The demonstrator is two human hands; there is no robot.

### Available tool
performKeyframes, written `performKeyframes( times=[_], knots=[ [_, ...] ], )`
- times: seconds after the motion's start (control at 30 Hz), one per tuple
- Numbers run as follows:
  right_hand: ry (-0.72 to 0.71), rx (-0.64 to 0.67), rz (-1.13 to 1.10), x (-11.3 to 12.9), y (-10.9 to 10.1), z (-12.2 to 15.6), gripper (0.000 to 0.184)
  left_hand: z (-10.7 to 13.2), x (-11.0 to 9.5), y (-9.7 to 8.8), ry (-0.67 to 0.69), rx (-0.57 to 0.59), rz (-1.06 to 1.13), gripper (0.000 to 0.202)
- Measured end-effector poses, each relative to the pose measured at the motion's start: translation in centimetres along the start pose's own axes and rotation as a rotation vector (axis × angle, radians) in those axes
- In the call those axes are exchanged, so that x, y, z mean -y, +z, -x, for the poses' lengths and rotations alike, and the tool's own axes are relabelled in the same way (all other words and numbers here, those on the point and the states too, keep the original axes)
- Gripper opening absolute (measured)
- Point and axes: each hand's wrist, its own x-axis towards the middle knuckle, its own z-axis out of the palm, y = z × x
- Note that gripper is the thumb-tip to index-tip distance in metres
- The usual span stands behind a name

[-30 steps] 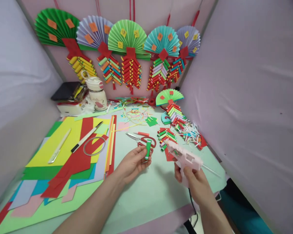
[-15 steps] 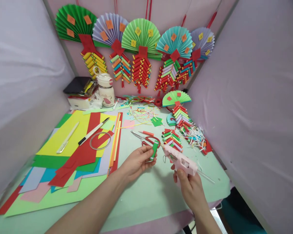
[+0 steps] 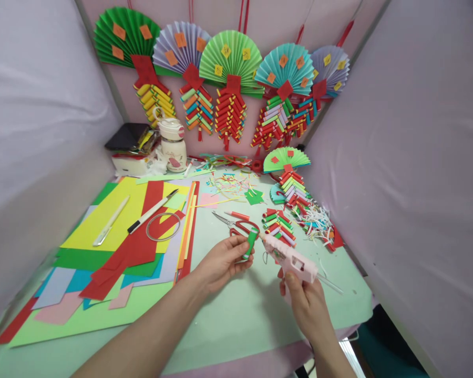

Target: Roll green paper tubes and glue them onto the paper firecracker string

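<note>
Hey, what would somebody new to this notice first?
Probably the five pleated paper fans hanging in a row across the back wall, with colourful paper firecracker strings beneath them. Next, near the middle, the pink hot glue gun in the right hand, pointing toward the green paper roll in the left hand. After that, bright coloured paper sheets spread over the left side of the table.

A bottle (image 3: 174, 149) stands upright beside a white box (image 3: 129, 167); a black case (image 3: 126, 137) lies above the box. Five fans (image 3: 232, 64) hang along the rear wall (image 3: 216, 13).
</note>
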Motion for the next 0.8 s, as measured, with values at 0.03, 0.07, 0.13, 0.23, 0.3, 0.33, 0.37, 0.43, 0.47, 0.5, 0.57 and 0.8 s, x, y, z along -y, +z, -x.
performKeyframes(
  times=[0.03, 0.07, 0.13, 0.23, 0.3, 0.33, 0.37, 0.43, 0.47, 0.5, 0.57, 0.8],
  knots=[
    [0.005, 0.001, 0.002, -0.04, 0.01, 0.01, 0.052, 0.01, -0.01, 0.02, 0.001, 0.002, 0.0, 0.03],
    [0.008, 0.001, 0.005, -0.08, 0.02, 0.03, 0.052, 0.02, -0.03, 0.04, 0.001, 0.004, 0.001, 0.03],
    [0.009, -0.002, 0.009, -0.17, 0.03, 0.07, 0.052, 0.04, -0.04, 0.05, 0.003, 0.009, 0.003, 0.03],
    [0.017, 0.002, 0.001, -0.33, 0.04, 0.17, 0.053, 0.04, 0.0, 0.02, 0.001, 0.013, 0.006, 0.03],
    [0.027, 0.012, -0.001, -0.47, 0.05, 0.24, 0.053, 0.03, 0.03, -0.01, -0.002, 0.011, 0.005, 0.03],
    [0.03, 0.016, 0.0, -0.54, 0.06, 0.27, 0.052, 0.03, 0.04, -0.03, -0.001, 0.011, 0.005, 0.03],
    [0.029, 0.021, 0.003, -0.62, 0.07, 0.3, 0.052, 0.03, 0.05, -0.04, 0.001, 0.012, 0.005, 0.029],
    [0.016, 0.025, 0.011, -0.72, 0.09, 0.34, 0.051, 0.03, 0.06, -0.06, 0.004, 0.014, 0.007, 0.028],
    [0.008, 0.026, 0.014, -0.74, 0.09, 0.36, 0.05, 0.03, 0.05, -0.06, 0.005, 0.014, 0.008, 0.027],
    [0.0, 0.027, 0.017, -0.74, 0.08, 0.37, 0.049, 0.02, 0.05, -0.05, 0.006, 0.013, 0.01, 0.027],
    [-0.015, 0.026, 0.021, -0.67, 0.05, 0.38, 0.049, -0.01, 0.03, -0.04, 0.009, 0.006, 0.014, 0.026],
    [-0.037, 0.03, 0.026, -0.36, -0.01, 0.47, 0.046, -0.06, 0.02, -0.02, 0.012, -0.001, 0.014, 0.026]
  ],
)
